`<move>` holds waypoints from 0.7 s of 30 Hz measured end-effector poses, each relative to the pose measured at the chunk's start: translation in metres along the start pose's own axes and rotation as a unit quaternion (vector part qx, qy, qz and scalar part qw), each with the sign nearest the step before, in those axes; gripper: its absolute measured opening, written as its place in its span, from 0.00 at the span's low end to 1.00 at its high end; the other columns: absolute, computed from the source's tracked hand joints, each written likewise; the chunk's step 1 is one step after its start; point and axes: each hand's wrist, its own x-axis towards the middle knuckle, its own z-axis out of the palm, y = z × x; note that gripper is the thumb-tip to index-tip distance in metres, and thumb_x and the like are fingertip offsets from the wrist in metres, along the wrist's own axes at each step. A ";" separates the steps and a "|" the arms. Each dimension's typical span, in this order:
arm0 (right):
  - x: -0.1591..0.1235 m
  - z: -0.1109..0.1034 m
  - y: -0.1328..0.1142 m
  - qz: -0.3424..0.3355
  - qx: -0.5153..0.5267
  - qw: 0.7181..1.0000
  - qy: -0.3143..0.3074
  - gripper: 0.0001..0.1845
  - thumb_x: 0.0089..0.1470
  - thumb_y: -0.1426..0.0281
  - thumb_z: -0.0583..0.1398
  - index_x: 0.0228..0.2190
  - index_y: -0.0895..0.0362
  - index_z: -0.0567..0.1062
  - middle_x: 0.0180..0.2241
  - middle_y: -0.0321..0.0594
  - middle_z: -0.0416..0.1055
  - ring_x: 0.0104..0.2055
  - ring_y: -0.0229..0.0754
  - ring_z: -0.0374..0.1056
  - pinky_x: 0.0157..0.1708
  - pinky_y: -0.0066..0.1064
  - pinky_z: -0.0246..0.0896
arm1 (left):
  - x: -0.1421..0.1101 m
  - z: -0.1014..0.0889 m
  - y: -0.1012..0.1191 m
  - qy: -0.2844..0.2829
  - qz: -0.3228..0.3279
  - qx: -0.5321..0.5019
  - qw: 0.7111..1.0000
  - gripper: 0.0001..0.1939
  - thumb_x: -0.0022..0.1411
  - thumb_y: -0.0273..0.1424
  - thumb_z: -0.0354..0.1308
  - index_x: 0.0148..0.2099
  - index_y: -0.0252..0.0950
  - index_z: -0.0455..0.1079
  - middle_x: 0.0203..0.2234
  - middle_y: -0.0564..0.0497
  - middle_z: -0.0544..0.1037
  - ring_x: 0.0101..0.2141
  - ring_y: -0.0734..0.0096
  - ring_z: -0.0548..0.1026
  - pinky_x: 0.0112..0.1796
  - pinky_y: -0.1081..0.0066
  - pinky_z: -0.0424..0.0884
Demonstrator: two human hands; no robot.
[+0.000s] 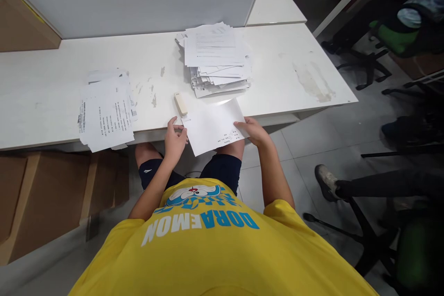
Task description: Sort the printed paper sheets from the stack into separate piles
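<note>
Right hand (255, 131) grips a paper sheet (215, 126) by its corner, at the worktop's (277, 71) front edge. Left hand (175, 138) is at the sheet's opposite side, fingers curled; whether they grasp it cannot be told.

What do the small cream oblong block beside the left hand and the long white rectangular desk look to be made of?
The small cream oblong block looks like smooth plastic, going by its even colour and rounded edges, though painted metal can't be excluded. The long white rectangular desk is probably laminated board: flat and faintly glossy, with grey marks on top.
</note>
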 end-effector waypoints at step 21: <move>0.008 0.011 -0.003 -0.021 0.022 0.999 0.026 0.14 0.40 0.62 0.68 0.28 0.57 0.75 0.28 0.40 0.77 0.32 0.45 0.71 0.35 0.35 0.66 | 0.051 -0.022 0.004 -0.038 0.407 0.265 0.873 0.21 0.70 0.28 0.40 0.56 0.36 0.71 0.54 0.44 0.75 0.63 0.58 0.63 0.60 0.51 0.65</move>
